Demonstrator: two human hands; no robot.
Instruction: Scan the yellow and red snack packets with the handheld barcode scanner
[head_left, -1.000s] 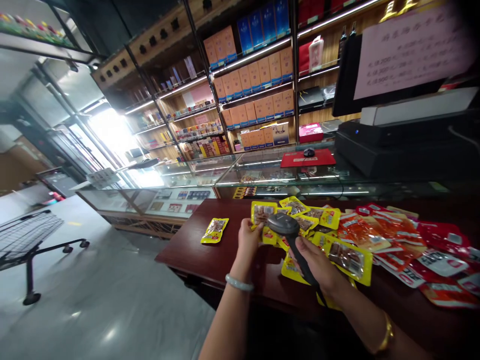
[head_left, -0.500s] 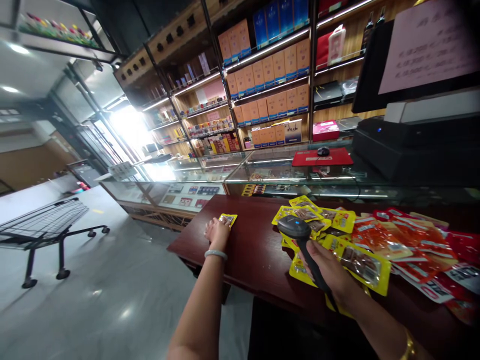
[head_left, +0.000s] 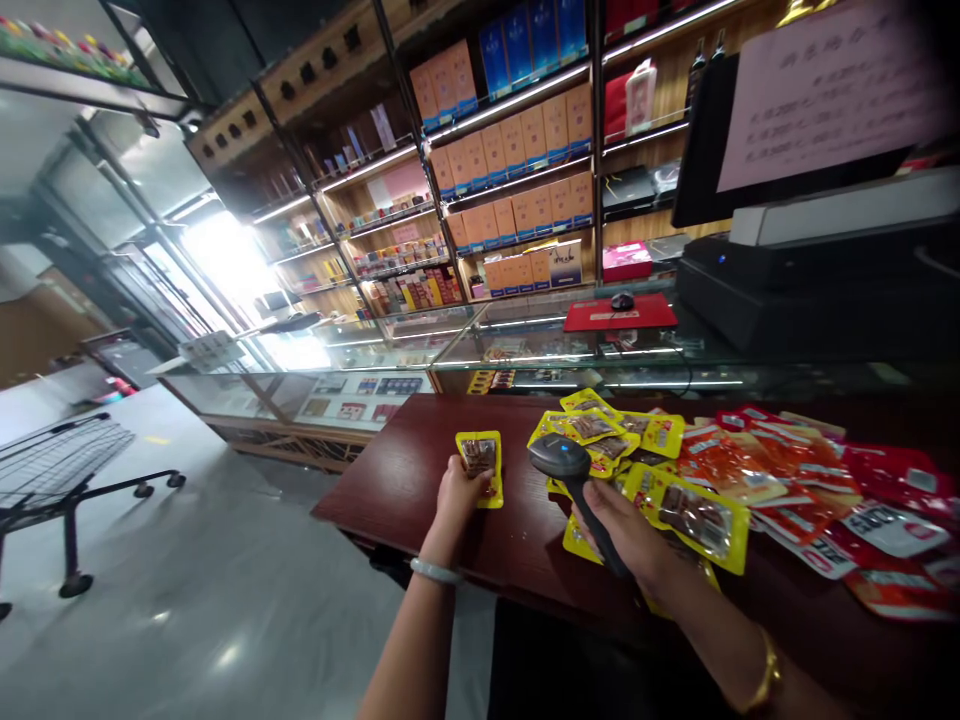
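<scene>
My left hand [head_left: 463, 490] grips a yellow snack packet [head_left: 481, 455] by its lower left side, over the dark red tabletop [head_left: 405, 475]. The packet stands tilted up, its clear window with brown food facing me. In my right hand [head_left: 626, 525] is a black barcode scanner [head_left: 561, 458], held by its handle, with a small blue light on top and its head toward the left. Under and beside the scanner lies a pile of similar yellow packets [head_left: 652, 435]. My right fingers are partly hidden behind the handle.
Red and orange packets [head_left: 795, 470] are heaped at the right. A glass display counter [head_left: 360, 385] runs behind the table, bearing a red mouse pad [head_left: 585, 314] and a black register [head_left: 810, 290]. A shopping cart [head_left: 60, 475] stands on the floor at left.
My left hand has drawn the yellow packet up from the table's far left and closer to the scanner, so its window shows. My right hand keeps its hold. The view has shifted somewhat.
</scene>
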